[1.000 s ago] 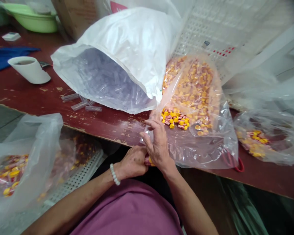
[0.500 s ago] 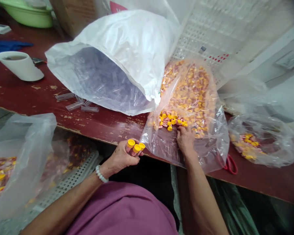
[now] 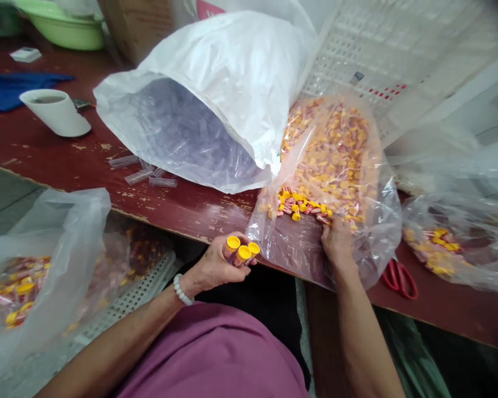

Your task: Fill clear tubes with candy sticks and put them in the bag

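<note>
Upright in my left hand [image 3: 218, 262] are three small tubes [image 3: 243, 255] with round yellow caps, the fingers closed around them just off the table's front edge. My right hand [image 3: 338, 243] is at the mouth of a clear plastic bag [image 3: 290, 251], its fingers pinched on a small red-and-white tube [image 3: 322, 219]; the thumb and palm partly hide the grip. Beside those fingers a loose pile of yellow-capped tubes [image 3: 296, 204] spills forward, with many more inside the bag.
A large white sack [image 3: 232, 61] of clear empty tubes lies open, several tubes [image 3: 139, 176] in front. Red scissors [image 3: 400, 279] and another clear bag [image 3: 477, 265] are at right. A white cup [image 3: 52, 113] stands left. Filled bags [image 3: 87, 215] sit below the table at left.
The view has turned slightly left, so everything sits further right. My right hand has drawn back a little from the pile with a tube at its fingertips. My left hand keeps its three tubes.
</note>
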A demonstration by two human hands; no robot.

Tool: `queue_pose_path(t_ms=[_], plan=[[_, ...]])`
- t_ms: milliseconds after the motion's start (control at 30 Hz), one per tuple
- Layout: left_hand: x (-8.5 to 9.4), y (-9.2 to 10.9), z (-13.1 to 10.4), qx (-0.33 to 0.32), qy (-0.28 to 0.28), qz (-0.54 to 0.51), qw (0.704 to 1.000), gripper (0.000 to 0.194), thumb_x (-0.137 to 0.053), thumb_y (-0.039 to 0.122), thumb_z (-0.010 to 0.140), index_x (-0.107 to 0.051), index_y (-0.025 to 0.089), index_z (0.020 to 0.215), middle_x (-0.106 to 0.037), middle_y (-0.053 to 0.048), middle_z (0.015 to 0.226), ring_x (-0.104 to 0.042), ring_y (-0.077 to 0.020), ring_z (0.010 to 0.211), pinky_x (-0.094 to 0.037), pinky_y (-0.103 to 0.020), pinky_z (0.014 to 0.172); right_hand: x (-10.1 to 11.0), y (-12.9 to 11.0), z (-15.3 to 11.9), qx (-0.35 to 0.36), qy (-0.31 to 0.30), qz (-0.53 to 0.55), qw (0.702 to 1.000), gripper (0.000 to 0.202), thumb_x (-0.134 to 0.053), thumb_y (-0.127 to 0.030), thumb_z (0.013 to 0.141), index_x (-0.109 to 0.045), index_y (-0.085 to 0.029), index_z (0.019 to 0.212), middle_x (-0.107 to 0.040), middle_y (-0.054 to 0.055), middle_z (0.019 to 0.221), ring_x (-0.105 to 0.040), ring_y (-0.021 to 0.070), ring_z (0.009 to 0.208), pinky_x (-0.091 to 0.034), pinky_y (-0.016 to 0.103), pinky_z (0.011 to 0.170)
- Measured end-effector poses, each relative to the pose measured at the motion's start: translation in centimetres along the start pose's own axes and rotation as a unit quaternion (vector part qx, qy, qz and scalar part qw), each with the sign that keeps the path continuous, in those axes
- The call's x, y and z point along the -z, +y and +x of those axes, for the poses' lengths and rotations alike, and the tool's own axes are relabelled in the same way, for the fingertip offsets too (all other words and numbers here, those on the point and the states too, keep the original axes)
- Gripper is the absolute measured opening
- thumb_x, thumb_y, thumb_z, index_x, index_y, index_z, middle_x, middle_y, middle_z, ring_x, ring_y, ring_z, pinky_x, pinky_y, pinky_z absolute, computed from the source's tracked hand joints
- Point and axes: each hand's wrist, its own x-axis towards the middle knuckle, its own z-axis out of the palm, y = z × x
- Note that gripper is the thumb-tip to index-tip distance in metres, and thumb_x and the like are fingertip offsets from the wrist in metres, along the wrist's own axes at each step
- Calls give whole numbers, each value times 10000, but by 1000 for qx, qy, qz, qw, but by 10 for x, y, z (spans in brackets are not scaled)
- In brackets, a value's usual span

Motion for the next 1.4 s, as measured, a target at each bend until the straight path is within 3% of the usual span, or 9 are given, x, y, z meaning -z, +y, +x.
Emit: queue_pose_path(t_ms=[267,433,733,800,900,1000,1100,1267,1400], plan=[[-6,6,11,-17,-9,122,992,360,-595,68,561,-570,136,914,-610,16,755,-539,-86,613,-401,-179,545,-12,-56,-21,128,-69,51,988,243,-433,-191,842,-631,-190,983,-572,125,1004,-506,240,914,-417,391,827],[-10,-9,23,-21,2,105,994,354,-585,72,578,-540,136,922,-622,1,780,-600,-125,687,-450,-206,605,-14,-58,-15,119,-60,91,987,160,-475,-221,835,-628,-174,850,-588,93,905,-528,207,869,-434,352,821],[-4,-5,16,-15,14,130,991,339,-582,81,601,-536,134,934,-625,-15,797,-612,-142,725,-458,-215,620,-29,-68,-4,27,-31,200,979,155,-527,-289,805,-587,-152,843,-652,71,842,-590,186,781,-457,345,764],[-4,-2,15,-15,4,124,992,340,-582,77,597,-536,132,929,-615,-11,800,-593,-128,705,-444,-204,604,-20,-76,-10,7,-34,227,973,184,-508,-306,828,-578,-144,882,-656,67,843,-599,170,734,-472,320,705],[-2,2,11,-19,-8,140,990,343,-567,65,593,-550,137,928,-584,11,791,-540,-95,654,-407,-180,562,16,-92,-25,36,-56,277,958,189,-532,-318,846,-564,-166,955,-643,38,854,-575,139,660,-463,277,614],[-1,5,8,-43,-22,199,979,352,-541,55,590,-574,151,927,-562,32,761,-495,-82,623,-380,-178,545,60,-117,-44,208,-80,260,939,105,-547,-226,860,-572,-194,956,-642,38,894,-572,161,794,-450,303,717],[-1,4,6,-76,-34,266,960,370,-524,43,568,-591,160,912,-567,39,743,-491,-93,638,-381,-196,576,86,-138,-58,359,-79,153,918,166,-480,-125,881,-571,-192,1002,-662,58,956,-549,193,867,-411,356,774],[-4,2,3,-87,-41,276,956,378,-509,35,558,-588,163,905,-572,38,750,-490,-96,646,-382,-202,588,91,-146,-62,414,-113,161,889,231,-435,-61,866,-548,-178,1030,-655,66,958,-535,190,839,-422,347,738],[-7,2,2,-63,-34,226,971,335,-526,55,584,-568,159,899,-554,34,752,-482,-94,640,-388,-198,577,86,-142,-61,361,-107,260,889,175,-446,-65,870,-532,-189,959,-621,46,880,-547,158,809,-447,298,722]])
